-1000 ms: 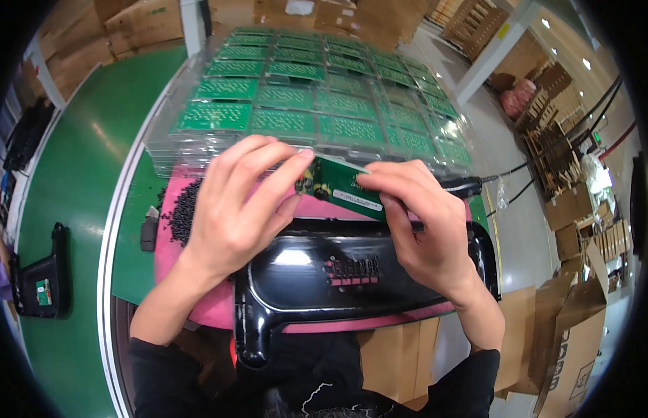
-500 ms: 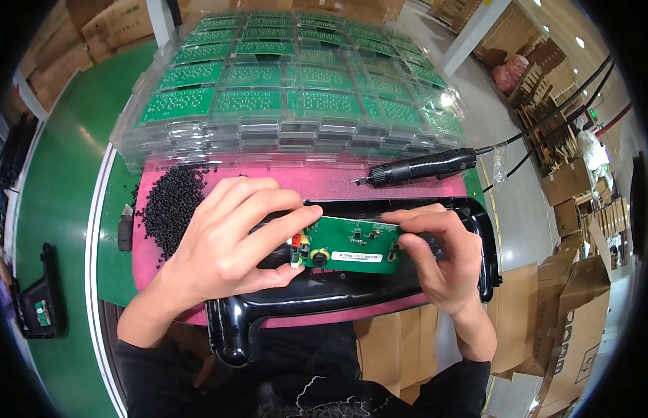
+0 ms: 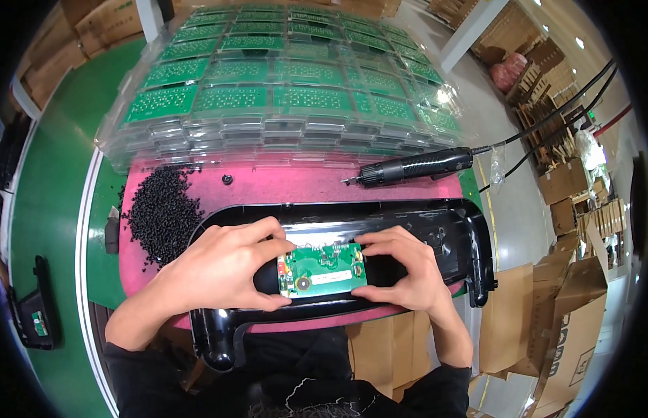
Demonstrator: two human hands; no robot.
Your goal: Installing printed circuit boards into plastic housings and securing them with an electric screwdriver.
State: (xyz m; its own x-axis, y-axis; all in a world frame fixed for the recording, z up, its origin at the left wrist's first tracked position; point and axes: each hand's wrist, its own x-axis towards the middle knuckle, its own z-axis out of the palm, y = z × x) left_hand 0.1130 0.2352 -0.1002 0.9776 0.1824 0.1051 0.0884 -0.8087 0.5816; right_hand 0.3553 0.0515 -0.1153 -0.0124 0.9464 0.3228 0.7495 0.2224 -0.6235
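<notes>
A small green circuit board (image 3: pixel 322 269) lies flat inside a long glossy black plastic housing (image 3: pixel 414 221) that rests on a pink mat (image 3: pixel 282 184). My left hand (image 3: pixel 223 268) grips the board's left edge between thumb and fingers. Its right edge is held the same way by my right hand (image 3: pixel 404 268). Both hands sit over the middle of the housing, close to my body.
A black electric screwdriver (image 3: pixel 411 167) with a cable lies on the mat behind the housing. A heap of small black screws (image 3: pixel 160 209) sits at the mat's left. Clear trays of green circuit boards (image 3: pixel 282 97) are stacked beyond. Cardboard boxes (image 3: pixel 568 327) stand at the right.
Both hands have carried the circuit board from near the trays down toward me and lowered it flat into the black housing.
</notes>
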